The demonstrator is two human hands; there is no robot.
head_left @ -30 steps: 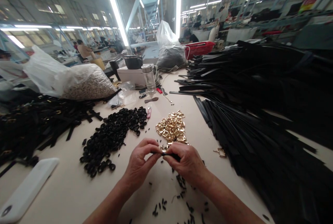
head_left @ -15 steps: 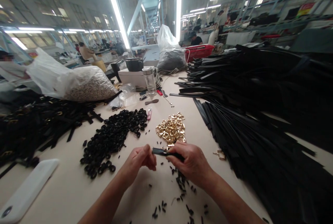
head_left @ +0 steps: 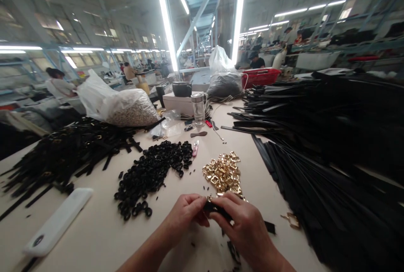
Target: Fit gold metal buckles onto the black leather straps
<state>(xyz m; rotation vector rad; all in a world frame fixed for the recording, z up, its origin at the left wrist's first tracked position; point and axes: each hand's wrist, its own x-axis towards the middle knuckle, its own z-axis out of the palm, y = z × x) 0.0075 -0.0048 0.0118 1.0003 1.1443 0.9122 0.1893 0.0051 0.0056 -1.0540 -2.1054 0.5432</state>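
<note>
My left hand (head_left: 186,215) is closed, its thumb and fingers pinching the end of a black strap (head_left: 217,209). A small gold piece, seemingly a buckle, shows at the fingertips. My right hand (head_left: 248,223) wraps round the same strap, and a black tail sticks out to its right. Much of the strap is hidden by the fingers. Just beyond my hands lies a heap of gold buckles (head_left: 222,173). To the left is a pile of small black loops (head_left: 154,171). One gold buckle (head_left: 293,220) lies apart at the right.
Long black strips (head_left: 299,171) cover the right side. Black straps with buckles (head_left: 75,150) are heaped at left, near a white phone-like object (head_left: 59,221). Farther back are a glass jar (head_left: 198,110), a filled plastic bag (head_left: 132,105), pink snips (head_left: 195,148) and a red basket (head_left: 261,77). People sit beyond.
My hands have come together round the strap, with a gold piece now at the left fingertips. The strap's tail now shows right of my right hand. The view has shifted left and up.
</note>
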